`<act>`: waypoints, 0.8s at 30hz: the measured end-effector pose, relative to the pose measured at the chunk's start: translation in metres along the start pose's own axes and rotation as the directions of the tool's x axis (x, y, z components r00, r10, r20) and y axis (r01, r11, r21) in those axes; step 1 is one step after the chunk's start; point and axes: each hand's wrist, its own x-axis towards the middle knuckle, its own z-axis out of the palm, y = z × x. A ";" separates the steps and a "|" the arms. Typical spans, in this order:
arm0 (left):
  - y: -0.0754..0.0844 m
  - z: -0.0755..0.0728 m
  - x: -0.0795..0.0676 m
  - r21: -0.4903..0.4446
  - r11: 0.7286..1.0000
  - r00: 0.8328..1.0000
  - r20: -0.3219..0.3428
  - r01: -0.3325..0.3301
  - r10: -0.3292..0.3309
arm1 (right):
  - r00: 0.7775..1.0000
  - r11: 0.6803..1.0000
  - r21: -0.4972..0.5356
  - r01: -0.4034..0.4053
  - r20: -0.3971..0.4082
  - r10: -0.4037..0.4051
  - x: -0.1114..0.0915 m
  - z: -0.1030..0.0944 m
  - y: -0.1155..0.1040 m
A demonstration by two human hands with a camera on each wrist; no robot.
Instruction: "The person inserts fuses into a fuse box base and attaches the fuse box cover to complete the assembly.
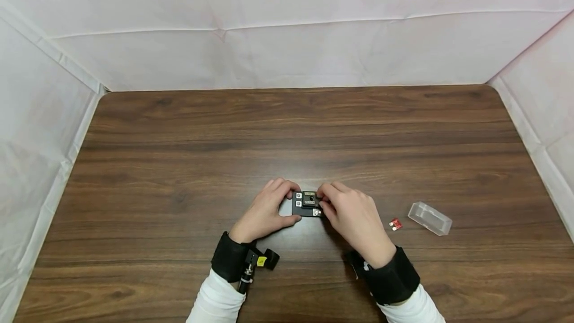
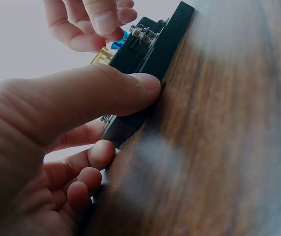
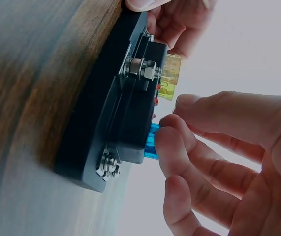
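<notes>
The black block rests on the table, its long axis running left to right between the hands. The left hand grips its left end, thumb along the near edge. The right hand is nearer the blue fuse, bent fingertips at it; whether they pinch cannot be told.

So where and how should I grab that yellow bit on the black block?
I'd pinch the yellow bit by opposite sides of its see-through body, coming down from above. It stands up from the top of the black block, so its sides look easiest to reach that way. The left hand holds the block.
</notes>
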 end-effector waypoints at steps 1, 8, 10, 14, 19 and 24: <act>0.000 0.000 0.000 0.001 1.000 1.000 0.001 0.000 0.000 | 1.000 1.000 -0.001 0.000 0.000 0.000 0.000 0.000 0.000; -0.001 0.000 0.000 -0.001 1.000 1.000 0.004 0.000 0.000 | 1.000 1.000 -0.002 -0.005 0.001 0.005 -0.004 0.000 0.004; -0.001 0.000 0.000 -0.001 1.000 1.000 0.002 -0.001 0.001 | 1.000 1.000 -0.001 -0.007 -0.001 0.007 -0.005 -0.001 0.005; -0.001 0.000 0.000 -0.001 1.000 1.000 -0.005 -0.004 0.004 | 1.000 1.000 -0.003 -0.011 -0.011 0.011 -0.007 -0.002 0.007; -0.001 0.001 0.000 0.003 1.000 1.000 -0.012 -0.010 0.010 | 1.000 1.000 -0.012 -0.014 -0.018 0.013 -0.010 -0.002 0.010; 0.000 0.000 0.000 0.008 1.000 1.000 -0.005 -0.002 0.002 | 0.999 1.000 -0.011 -0.019 -0.027 0.018 -0.013 -0.003 0.013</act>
